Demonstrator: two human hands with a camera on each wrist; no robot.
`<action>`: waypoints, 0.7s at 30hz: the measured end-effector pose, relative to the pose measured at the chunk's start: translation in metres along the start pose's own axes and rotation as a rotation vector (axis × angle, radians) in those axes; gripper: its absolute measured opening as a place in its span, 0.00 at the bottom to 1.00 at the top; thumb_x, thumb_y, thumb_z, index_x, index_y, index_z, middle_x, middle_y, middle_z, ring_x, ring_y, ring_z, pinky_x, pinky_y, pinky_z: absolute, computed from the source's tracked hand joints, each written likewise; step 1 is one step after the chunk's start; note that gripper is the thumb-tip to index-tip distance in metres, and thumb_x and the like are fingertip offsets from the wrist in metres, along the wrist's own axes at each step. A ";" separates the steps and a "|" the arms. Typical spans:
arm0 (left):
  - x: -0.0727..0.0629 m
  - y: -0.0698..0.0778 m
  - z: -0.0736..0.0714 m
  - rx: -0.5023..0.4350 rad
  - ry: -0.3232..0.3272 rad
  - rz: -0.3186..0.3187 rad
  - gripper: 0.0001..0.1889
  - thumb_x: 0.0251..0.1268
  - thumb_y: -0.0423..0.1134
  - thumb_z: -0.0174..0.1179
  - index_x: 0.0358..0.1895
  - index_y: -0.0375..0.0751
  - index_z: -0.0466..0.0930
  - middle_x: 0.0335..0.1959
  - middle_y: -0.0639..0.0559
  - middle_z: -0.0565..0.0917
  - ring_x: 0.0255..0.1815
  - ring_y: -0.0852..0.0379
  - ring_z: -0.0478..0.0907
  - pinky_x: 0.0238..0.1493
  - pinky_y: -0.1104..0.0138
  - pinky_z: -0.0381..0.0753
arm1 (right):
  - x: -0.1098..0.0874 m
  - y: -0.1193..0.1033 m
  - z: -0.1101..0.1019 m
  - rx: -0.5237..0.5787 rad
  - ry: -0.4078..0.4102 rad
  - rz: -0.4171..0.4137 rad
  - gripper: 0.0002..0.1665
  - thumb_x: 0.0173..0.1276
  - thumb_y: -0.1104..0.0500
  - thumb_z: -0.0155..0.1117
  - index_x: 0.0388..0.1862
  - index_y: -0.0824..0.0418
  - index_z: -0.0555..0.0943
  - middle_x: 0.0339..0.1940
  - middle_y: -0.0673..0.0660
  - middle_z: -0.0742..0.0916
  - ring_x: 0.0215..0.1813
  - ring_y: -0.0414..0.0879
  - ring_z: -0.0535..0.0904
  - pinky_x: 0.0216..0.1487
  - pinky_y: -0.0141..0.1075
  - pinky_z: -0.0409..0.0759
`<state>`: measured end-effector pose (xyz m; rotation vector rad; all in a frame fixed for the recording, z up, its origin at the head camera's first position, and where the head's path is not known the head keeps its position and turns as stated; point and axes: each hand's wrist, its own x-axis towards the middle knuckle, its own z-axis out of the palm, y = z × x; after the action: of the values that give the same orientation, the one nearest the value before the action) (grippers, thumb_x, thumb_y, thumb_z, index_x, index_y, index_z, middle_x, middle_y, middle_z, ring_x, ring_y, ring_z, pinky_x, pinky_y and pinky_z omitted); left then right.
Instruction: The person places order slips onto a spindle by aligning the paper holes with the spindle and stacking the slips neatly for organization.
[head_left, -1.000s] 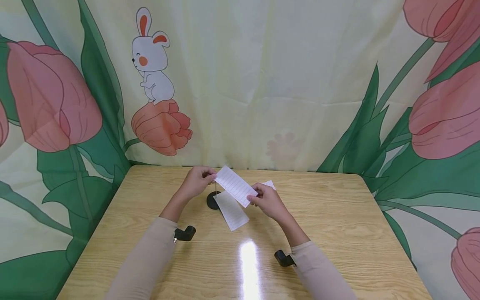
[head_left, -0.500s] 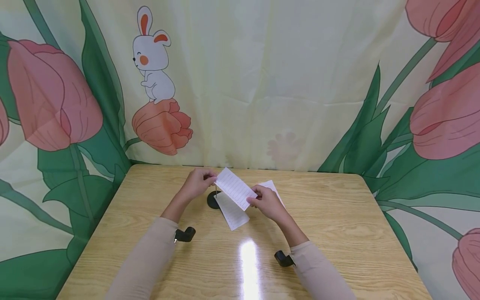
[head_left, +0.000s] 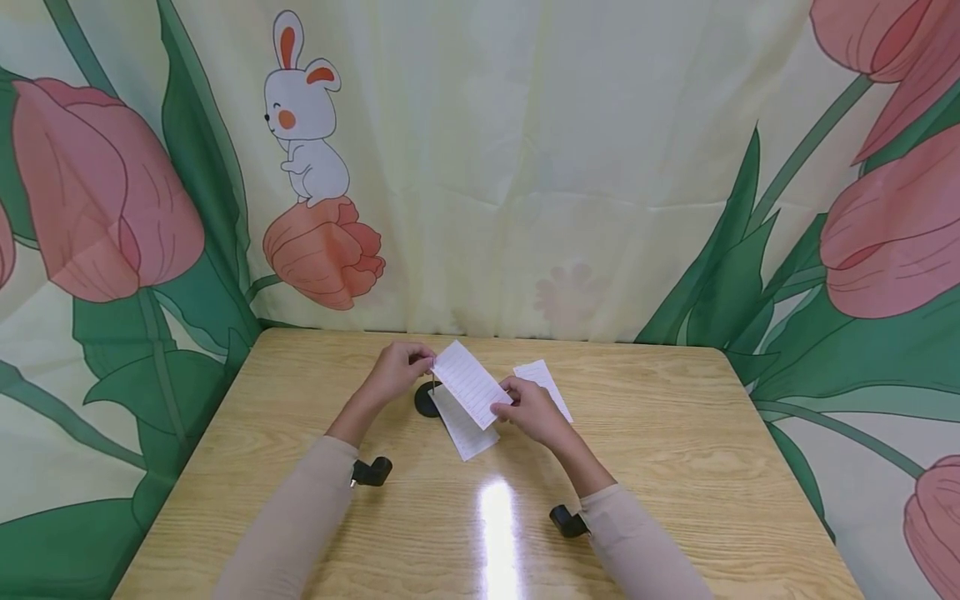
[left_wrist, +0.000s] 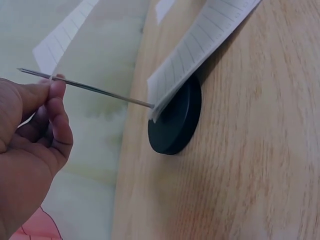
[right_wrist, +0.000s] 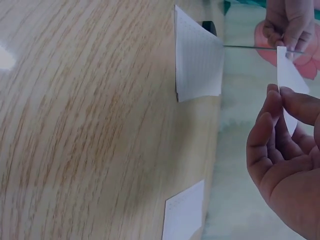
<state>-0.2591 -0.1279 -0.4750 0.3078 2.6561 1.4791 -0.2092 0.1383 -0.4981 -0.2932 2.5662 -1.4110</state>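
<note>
A lined paper slip (head_left: 471, 383) stretches between both hands above the table. My left hand (head_left: 396, 371) pinches its left corner close to the tip of a bill spike, whose black round base (head_left: 426, 402) stands on the table. The metal rod (left_wrist: 110, 94) seems to run through that corner, its point showing past the fingers in the left wrist view. Thumb and fingers of my right hand (head_left: 534, 410) pinch the slip's opposite end. Lower on the rod, against the base, sits a stack of lined paper (left_wrist: 187, 50).
Another paper slip (head_left: 544, 385) lies on the wooden table (head_left: 660, 450), just beyond the right hand. A printed curtain (head_left: 480, 167) hangs behind the table's back edge. Black wrist cameras (head_left: 372, 472) are strapped to the sleeves.
The held slip has come down slightly, its right end tilting lower. Both hands have sunk a little with it. More of the loose slip on the right now shows.
</note>
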 end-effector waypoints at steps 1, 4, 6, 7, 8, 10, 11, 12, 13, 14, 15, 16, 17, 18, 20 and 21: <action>0.000 -0.001 0.001 0.002 0.001 -0.002 0.07 0.75 0.30 0.60 0.43 0.33 0.88 0.38 0.38 0.87 0.35 0.54 0.78 0.33 0.69 0.75 | 0.000 0.000 0.000 -0.006 -0.005 -0.003 0.09 0.70 0.63 0.70 0.47 0.63 0.83 0.31 0.54 0.89 0.34 0.49 0.84 0.30 0.32 0.76; 0.001 -0.004 0.003 0.002 0.004 -0.012 0.07 0.75 0.30 0.60 0.43 0.34 0.88 0.38 0.41 0.87 0.38 0.54 0.79 0.36 0.68 0.77 | -0.001 0.001 0.001 -0.009 -0.020 -0.007 0.07 0.73 0.62 0.67 0.46 0.63 0.84 0.31 0.55 0.89 0.35 0.53 0.85 0.30 0.32 0.74; 0.001 -0.006 0.004 0.007 0.005 -0.013 0.07 0.75 0.30 0.60 0.44 0.35 0.89 0.39 0.43 0.87 0.40 0.54 0.80 0.38 0.67 0.79 | -0.001 0.002 0.002 -0.013 -0.027 -0.012 0.06 0.76 0.61 0.64 0.45 0.63 0.84 0.30 0.55 0.88 0.36 0.55 0.85 0.30 0.31 0.74; 0.001 -0.007 0.004 0.008 0.005 -0.015 0.07 0.75 0.30 0.60 0.44 0.35 0.89 0.40 0.44 0.88 0.40 0.54 0.81 0.40 0.67 0.80 | -0.001 0.002 0.002 -0.015 -0.030 -0.013 0.06 0.77 0.61 0.63 0.45 0.63 0.84 0.30 0.56 0.88 0.37 0.56 0.85 0.30 0.31 0.74; 0.001 -0.008 0.005 0.008 0.006 -0.016 0.07 0.75 0.30 0.60 0.44 0.35 0.89 0.41 0.44 0.88 0.41 0.53 0.81 0.41 0.66 0.81 | -0.001 0.002 0.003 -0.019 -0.029 -0.012 0.07 0.77 0.61 0.62 0.44 0.63 0.84 0.30 0.57 0.87 0.37 0.57 0.85 0.30 0.31 0.74; 0.002 -0.010 0.007 0.011 0.006 -0.015 0.07 0.75 0.30 0.60 0.43 0.35 0.89 0.41 0.44 0.88 0.42 0.53 0.81 0.43 0.65 0.82 | -0.002 0.003 0.004 -0.031 -0.033 -0.009 0.07 0.78 0.60 0.61 0.43 0.62 0.85 0.30 0.57 0.86 0.35 0.55 0.83 0.30 0.32 0.74; 0.002 -0.012 0.007 0.010 0.005 -0.016 0.07 0.75 0.30 0.60 0.43 0.35 0.89 0.42 0.44 0.88 0.43 0.53 0.81 0.44 0.65 0.82 | -0.002 0.003 0.004 -0.041 -0.034 -0.006 0.07 0.78 0.60 0.61 0.42 0.61 0.85 0.30 0.56 0.86 0.34 0.53 0.82 0.30 0.32 0.74; 0.002 -0.013 0.008 0.011 0.005 -0.018 0.07 0.75 0.30 0.60 0.43 0.35 0.89 0.42 0.44 0.88 0.43 0.53 0.81 0.44 0.64 0.82 | -0.003 0.003 0.005 -0.055 -0.036 -0.004 0.08 0.78 0.60 0.61 0.41 0.60 0.85 0.29 0.56 0.85 0.32 0.50 0.80 0.29 0.32 0.72; 0.002 -0.014 0.009 0.008 0.004 -0.022 0.07 0.75 0.30 0.60 0.43 0.35 0.89 0.42 0.44 0.88 0.44 0.52 0.81 0.45 0.64 0.82 | -0.003 0.004 0.006 -0.068 -0.041 0.000 0.08 0.79 0.59 0.61 0.40 0.59 0.85 0.28 0.55 0.85 0.30 0.48 0.78 0.28 0.32 0.71; 0.003 -0.016 0.010 0.007 0.003 -0.027 0.07 0.74 0.30 0.61 0.43 0.35 0.89 0.43 0.44 0.88 0.44 0.52 0.81 0.45 0.63 0.82 | -0.003 0.005 0.007 -0.084 -0.046 -0.002 0.09 0.79 0.59 0.61 0.39 0.59 0.85 0.27 0.54 0.83 0.29 0.45 0.75 0.28 0.31 0.70; 0.003 -0.017 0.010 0.008 0.002 -0.032 0.07 0.74 0.30 0.61 0.42 0.36 0.89 0.43 0.45 0.88 0.44 0.52 0.80 0.46 0.63 0.82 | -0.004 0.005 0.008 -0.098 -0.051 -0.002 0.09 0.79 0.59 0.60 0.38 0.59 0.85 0.25 0.52 0.82 0.28 0.43 0.73 0.27 0.31 0.69; 0.003 -0.019 0.011 0.008 0.002 -0.033 0.07 0.74 0.30 0.61 0.42 0.36 0.89 0.43 0.45 0.88 0.45 0.52 0.80 0.47 0.63 0.82 | -0.004 0.006 0.009 -0.110 -0.052 -0.002 0.10 0.79 0.59 0.61 0.37 0.58 0.85 0.25 0.51 0.81 0.27 0.42 0.71 0.27 0.31 0.69; 0.003 -0.021 0.012 0.008 0.000 -0.038 0.06 0.74 0.30 0.61 0.42 0.36 0.89 0.43 0.45 0.88 0.45 0.52 0.80 0.47 0.63 0.81 | -0.004 0.006 0.010 -0.123 -0.052 -0.006 0.10 0.78 0.59 0.61 0.37 0.59 0.85 0.24 0.50 0.81 0.27 0.42 0.70 0.28 0.31 0.69; 0.004 -0.022 0.013 0.012 -0.001 -0.038 0.06 0.74 0.30 0.62 0.41 0.36 0.89 0.44 0.45 0.88 0.45 0.52 0.80 0.47 0.63 0.81 | -0.004 0.007 0.012 -0.131 -0.054 -0.009 0.09 0.78 0.59 0.61 0.37 0.59 0.85 0.25 0.49 0.81 0.27 0.41 0.71 0.28 0.30 0.69; 0.004 -0.024 0.015 0.012 -0.001 -0.034 0.05 0.73 0.30 0.62 0.40 0.36 0.89 0.43 0.45 0.88 0.45 0.52 0.80 0.48 0.62 0.81 | -0.004 0.009 0.015 -0.148 -0.044 -0.019 0.07 0.76 0.61 0.63 0.38 0.61 0.85 0.26 0.49 0.82 0.28 0.41 0.72 0.28 0.31 0.71; 0.004 -0.026 0.016 0.014 0.000 -0.030 0.05 0.72 0.29 0.63 0.40 0.35 0.89 0.43 0.45 0.88 0.45 0.53 0.80 0.48 0.63 0.81 | -0.004 0.010 0.017 -0.153 -0.037 -0.021 0.06 0.76 0.61 0.64 0.40 0.62 0.85 0.26 0.49 0.83 0.29 0.41 0.73 0.29 0.30 0.72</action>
<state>-0.2639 -0.1267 -0.5053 0.2679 2.6605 1.4519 -0.2016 0.1311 -0.5149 -0.3675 2.6532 -1.2056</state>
